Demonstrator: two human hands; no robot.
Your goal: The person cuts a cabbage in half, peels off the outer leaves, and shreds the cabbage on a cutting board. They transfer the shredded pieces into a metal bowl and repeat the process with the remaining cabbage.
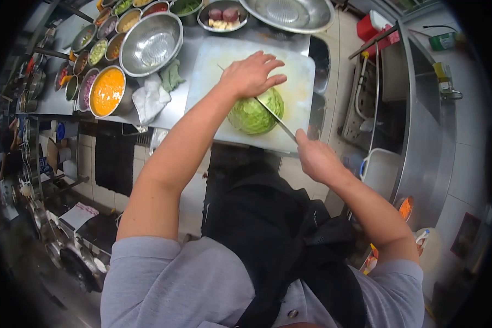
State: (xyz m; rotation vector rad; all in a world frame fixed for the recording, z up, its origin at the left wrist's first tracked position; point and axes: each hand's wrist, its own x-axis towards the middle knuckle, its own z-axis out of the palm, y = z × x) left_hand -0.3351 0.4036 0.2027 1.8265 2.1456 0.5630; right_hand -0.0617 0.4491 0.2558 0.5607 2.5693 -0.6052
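left hand (251, 74) — fingers spread flat atop round green cabbage (251, 116) | right hand (316, 158) — fingers closed round long steel knife (276, 119), blade across cabbage | white cutting board (216, 65) beneath cabbage

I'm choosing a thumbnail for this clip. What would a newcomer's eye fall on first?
First, the green cabbage on the white cutting board at centre. The left hand lies flat on top of it, and the right hand holds a knife set into it. Next comes the bright orange bowl at the left, among steel bowls of chopped ingredients.
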